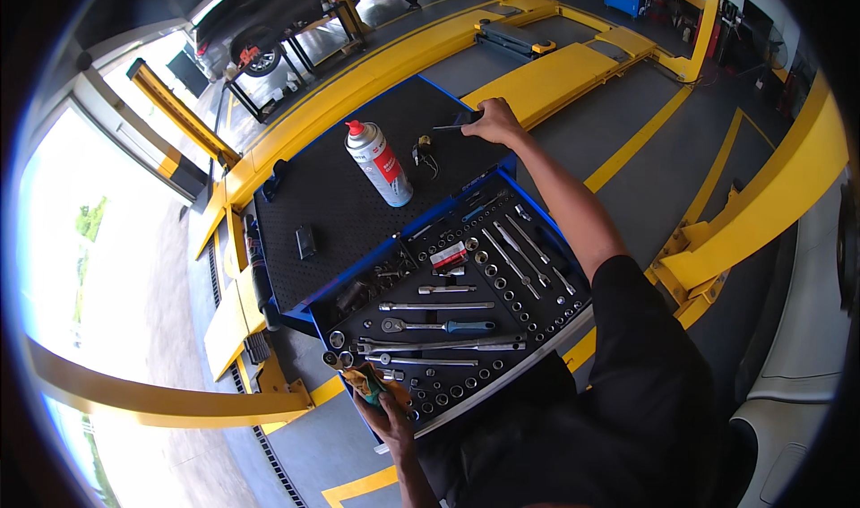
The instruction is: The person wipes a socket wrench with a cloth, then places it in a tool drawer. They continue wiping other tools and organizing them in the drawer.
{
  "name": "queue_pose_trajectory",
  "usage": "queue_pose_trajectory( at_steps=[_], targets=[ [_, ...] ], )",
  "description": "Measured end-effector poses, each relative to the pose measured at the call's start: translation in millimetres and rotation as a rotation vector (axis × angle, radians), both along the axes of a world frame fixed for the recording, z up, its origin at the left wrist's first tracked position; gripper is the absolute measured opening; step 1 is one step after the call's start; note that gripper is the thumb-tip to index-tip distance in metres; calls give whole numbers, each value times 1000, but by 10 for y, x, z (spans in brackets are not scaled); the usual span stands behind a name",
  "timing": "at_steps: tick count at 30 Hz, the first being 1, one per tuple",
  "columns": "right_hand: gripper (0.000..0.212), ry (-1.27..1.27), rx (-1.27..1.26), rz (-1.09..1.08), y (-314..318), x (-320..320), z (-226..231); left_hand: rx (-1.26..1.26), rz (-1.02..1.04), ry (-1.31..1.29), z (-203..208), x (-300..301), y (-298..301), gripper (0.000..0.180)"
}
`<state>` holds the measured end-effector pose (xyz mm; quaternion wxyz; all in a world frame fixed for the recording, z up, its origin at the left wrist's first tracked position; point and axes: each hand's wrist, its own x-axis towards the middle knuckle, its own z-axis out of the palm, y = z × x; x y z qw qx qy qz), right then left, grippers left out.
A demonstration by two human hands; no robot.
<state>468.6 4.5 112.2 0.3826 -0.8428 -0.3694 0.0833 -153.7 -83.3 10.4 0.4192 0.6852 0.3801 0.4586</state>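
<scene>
Reaching to the far edge of the black perforated mat on the blue tool cart [296,194], which serves as the table, the right hand [494,123] is closed round a slim dark-handled tool [452,126] whose metal shaft points toward the person's left. To handle it well, a firm grip near the handle and a level shaft seem advisable, since a small dark metal clip [423,155] and a white aerosol can with a red cap [379,163] stand just beside its path. The left hand [387,409] grips a crumpled yellow-green rag [367,383] at the near corner of the open drawer of sockets and ratchets [452,315]. The tool lies within the right hand's fingers, well apart from the left hand. Yellow lift ramps [555,73] surround the cart.
</scene>
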Motion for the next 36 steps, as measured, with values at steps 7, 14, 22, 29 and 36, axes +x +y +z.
queue_pose_trajectory(
  at_steps=[7, 14, 22, 29, 36],
  targets=[
    [75, 409, 868, -24, -1162, -619, -325, -371, 95, -182, -107, -162, 103, 49],
    [45, 1224, 972, 222, -1133, -1622, -787, -359, -1, -174, -174, -202, 163, 46],
    [39, 726, 575, 269, -970, -1795, -1528, -374, -3, -244, -189, -215, 111, 58],
    [47, 205, 261, 123, -1044, -1887, -1547, -248, 33, -40, -59, -185, 50, 58],
    [68, -121, -2, 21, -1138, -2193, -1227, -234, 84, -70, 35, -98, 48, 46]
  ],
)
